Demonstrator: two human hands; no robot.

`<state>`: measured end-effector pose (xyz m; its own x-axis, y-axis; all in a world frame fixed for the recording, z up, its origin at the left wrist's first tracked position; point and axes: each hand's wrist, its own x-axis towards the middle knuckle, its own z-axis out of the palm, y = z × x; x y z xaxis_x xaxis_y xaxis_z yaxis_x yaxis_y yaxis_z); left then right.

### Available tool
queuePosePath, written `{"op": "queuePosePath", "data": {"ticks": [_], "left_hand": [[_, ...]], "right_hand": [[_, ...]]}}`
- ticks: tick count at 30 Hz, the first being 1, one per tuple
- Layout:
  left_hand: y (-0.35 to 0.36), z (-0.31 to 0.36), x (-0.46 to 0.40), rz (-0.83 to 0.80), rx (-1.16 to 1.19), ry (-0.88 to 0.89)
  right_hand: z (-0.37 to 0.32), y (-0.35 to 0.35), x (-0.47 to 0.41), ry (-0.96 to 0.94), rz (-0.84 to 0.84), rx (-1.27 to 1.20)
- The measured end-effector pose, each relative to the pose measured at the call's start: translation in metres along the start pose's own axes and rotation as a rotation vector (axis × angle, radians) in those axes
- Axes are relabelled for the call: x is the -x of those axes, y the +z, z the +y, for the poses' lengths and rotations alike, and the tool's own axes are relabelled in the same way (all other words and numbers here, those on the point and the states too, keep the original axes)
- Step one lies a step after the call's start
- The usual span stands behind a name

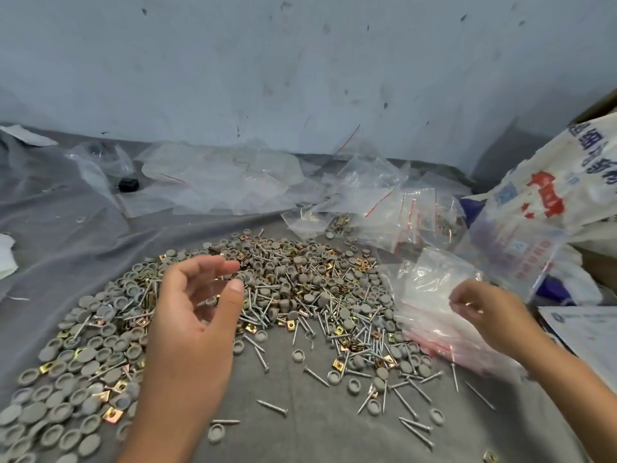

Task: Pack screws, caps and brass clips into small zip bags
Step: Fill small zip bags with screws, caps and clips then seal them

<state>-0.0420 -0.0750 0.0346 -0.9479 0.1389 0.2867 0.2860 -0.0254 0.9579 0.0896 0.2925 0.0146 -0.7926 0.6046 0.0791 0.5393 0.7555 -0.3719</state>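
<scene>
A wide heap of grey round caps [83, 359], silver screws [364, 332] and brass clips [110, 414] covers the grey cloth [310, 429]. My left hand [193, 315] hovers over the middle of the heap, fingers loosely curved and spread, holding nothing that I can see. My right hand [484, 312] pinches the edge of a small clear zip bag [437, 285] with a red seal strip, lifting it off a stack of empty zip bags [440, 342] at the heap's right side.
Filled zip bags [410, 215] lie behind the heap on the right. Loose empty plastic bags [217, 182] and a small black object [128, 184] lie near the wall. A printed woven sack [561, 182] and a paper sheet [587, 335] stand at the right.
</scene>
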Motion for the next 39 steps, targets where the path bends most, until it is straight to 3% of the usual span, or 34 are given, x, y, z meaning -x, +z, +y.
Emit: {"op": "queuePosePath", "data": {"ticks": [3,6,10,13,17,19,26,34,39], "left_hand": [[0.003,-0.003,0.001,-0.030,-0.041,0.025],[0.003,-0.005,-0.001,-0.030,-0.032,0.025],[0.005,-0.008,-0.003,-0.045,-0.024,0.026],[0.010,-0.007,0.000,-0.108,-0.051,0.027],[0.020,0.000,0.002,-0.247,-0.046,0.023],[0.023,0.000,0.002,-0.243,0.020,0.021],[0.013,-0.009,-0.006,-0.179,-0.103,-0.031],[0.016,-0.011,-0.001,-0.077,-0.268,0.029],[0.022,-0.008,0.003,0.033,-0.303,0.115]], "right_hand": [[-0.006,0.000,0.012,-0.079,-0.186,0.058],[-0.010,0.004,0.015,-0.139,-0.097,0.081],[-0.033,-0.005,0.015,-0.090,0.083,-0.215],[-0.079,-0.010,0.027,-0.078,0.177,-0.585],[-0.170,0.012,0.054,-0.236,0.078,-0.948],[-0.205,0.029,0.063,-0.298,0.029,-1.047],[-0.224,0.059,0.068,-0.243,-0.089,-1.240],[-0.223,0.074,0.068,-0.099,0.224,-1.162],[-0.238,0.082,0.078,-0.216,0.203,-1.044]]}}
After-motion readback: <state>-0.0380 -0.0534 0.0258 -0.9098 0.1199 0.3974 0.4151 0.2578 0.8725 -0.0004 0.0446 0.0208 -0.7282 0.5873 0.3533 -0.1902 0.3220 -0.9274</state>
